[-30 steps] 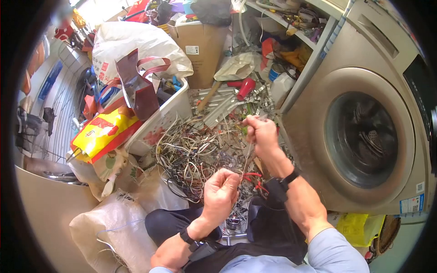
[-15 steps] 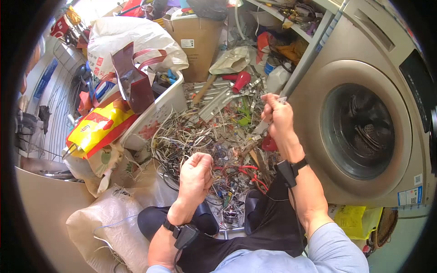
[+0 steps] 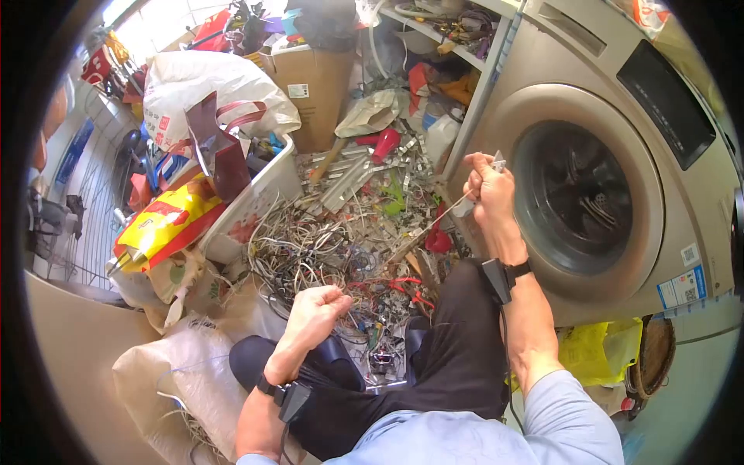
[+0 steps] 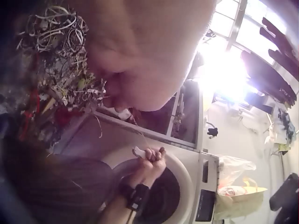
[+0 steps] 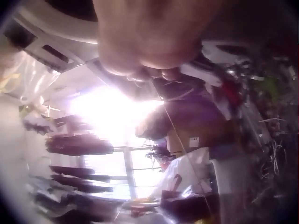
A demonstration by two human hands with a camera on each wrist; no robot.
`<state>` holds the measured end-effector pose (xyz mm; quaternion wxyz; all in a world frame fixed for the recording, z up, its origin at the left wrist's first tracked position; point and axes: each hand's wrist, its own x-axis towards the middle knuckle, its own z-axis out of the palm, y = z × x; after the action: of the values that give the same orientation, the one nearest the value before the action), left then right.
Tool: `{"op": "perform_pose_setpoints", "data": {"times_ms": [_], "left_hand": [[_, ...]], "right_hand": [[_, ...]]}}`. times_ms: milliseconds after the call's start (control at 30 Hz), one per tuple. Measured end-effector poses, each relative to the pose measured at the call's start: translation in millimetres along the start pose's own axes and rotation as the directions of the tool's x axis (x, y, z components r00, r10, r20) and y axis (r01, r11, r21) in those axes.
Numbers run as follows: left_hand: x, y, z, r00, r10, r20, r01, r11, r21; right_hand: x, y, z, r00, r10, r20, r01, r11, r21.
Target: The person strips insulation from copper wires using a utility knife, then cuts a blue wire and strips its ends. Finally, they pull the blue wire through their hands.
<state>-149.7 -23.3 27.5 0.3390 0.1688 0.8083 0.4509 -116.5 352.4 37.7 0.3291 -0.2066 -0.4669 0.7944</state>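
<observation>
Washer (image 3: 570, 205) stands beside right hand (image 3: 490, 194), which with left hand (image 3: 311, 316) grips 1 thin wire (image 3: 446, 212) near tangled cables (image 3: 306, 242)

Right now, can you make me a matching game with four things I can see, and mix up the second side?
Things:
1. Right hand
2. Wires
3. Cardboard box
4. Washing machine

Place, colour or state:
A. In a messy tangle
B. Has a dark, round door
C. Holding a thin cord
D. Brown, with a small white label

Right pairs: 1-C, 2-A, 3-D, 4-B.
</observation>
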Motion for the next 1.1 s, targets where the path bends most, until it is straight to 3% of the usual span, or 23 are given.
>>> {"op": "perform_pose_setpoints", "data": {"times_ms": [100,133,200,333,367,400,467,533,600,667,700,733,767,867,1067,1100], "left_hand": [[-7,-15,2,0.991,0.069,-0.117,-0.053,0.99,0.134],[-9,-15,2,0.99,0.083,-0.117,-0.066,0.988,0.139],[-22,-20,3,0.982,-0.015,-0.189,0.004,0.998,-0.058],[-33,-39,-3,0.939,0.107,-0.326,-0.065,0.988,0.138],[-36,-43,-2,0.934,0.083,-0.348,-0.065,0.996,0.062],[-32,-62,-10,0.932,0.078,-0.355,-0.06,0.996,0.06],[-26,-111,-35,0.88,-0.019,-0.475,0.02,1.0,-0.003],[-30,-98,-29,0.846,-0.069,-0.528,0.048,0.997,-0.054],[-20,-64,-19,0.865,0.08,-0.496,-0.134,0.988,-0.074],[-17,-34,-10,0.932,0.135,-0.335,-0.199,0.966,-0.164],[-28,-7,-3,0.962,0.105,-0.25,-0.182,0.933,-0.309],[-31,4,0,0.961,0.105,-0.256,-0.183,0.935,-0.303],[-31,12,1,0.975,0.103,-0.197,-0.174,0.904,-0.391],[-39,38,8,0.984,0.128,-0.127,-0.174,0.86,-0.479],[-56,56,15,0.981,0.174,-0.08,-0.186,0.773,-0.606],[-57,56,15,0.98,0.184,-0.071,-0.187,0.752,-0.632]], "right_hand": [[-19,-26,-3,0.994,-0.104,-0.03,0.103,0.994,-0.018],[-22,-38,-4,0.993,-0.117,-0.03,0.116,0.993,-0.014],[-39,-56,-11,0.983,-0.177,-0.05,0.174,0.983,-0.051],[-74,-94,-22,0.952,-0.283,-0.117,0.272,0.957,-0.102],[-87,-104,-25,0.926,-0.345,-0.155,0.31,0.927,-0.21],[-95,-118,-27,0.894,-0.412,-0.177,0.345,0.884,-0.316],[-96,-157,-69,0.834,-0.511,-0.21,0.472,0.856,-0.208],[-121,-178,-70,0.836,-0.533,-0.128,0.516,0.844,-0.144],[-137,-181,-58,0.84,-0.524,-0.14,0.508,0.851,-0.134],[-159,-173,-49,0.929,-0.365,0.06,0.368,0.897,-0.244],[-164,-164,-50,0.96,-0.26,0.107,0.279,0.928,-0.248],[-169,-155,-45,0.972,-0.185,0.147,0.217,0.944,-0.25],[-175,-143,-35,0.987,-0.126,0.101,0.155,0.917,-0.369],[-176,-100,-29,0.97,0.05,0.239,0.023,0.955,-0.295],[-178,-24,0,0.889,0.313,0.334,-0.256,0.945,-0.203],[-182,-17,5,0.897,0.283,0.34,-0.2,0.945,-0.26]]}}
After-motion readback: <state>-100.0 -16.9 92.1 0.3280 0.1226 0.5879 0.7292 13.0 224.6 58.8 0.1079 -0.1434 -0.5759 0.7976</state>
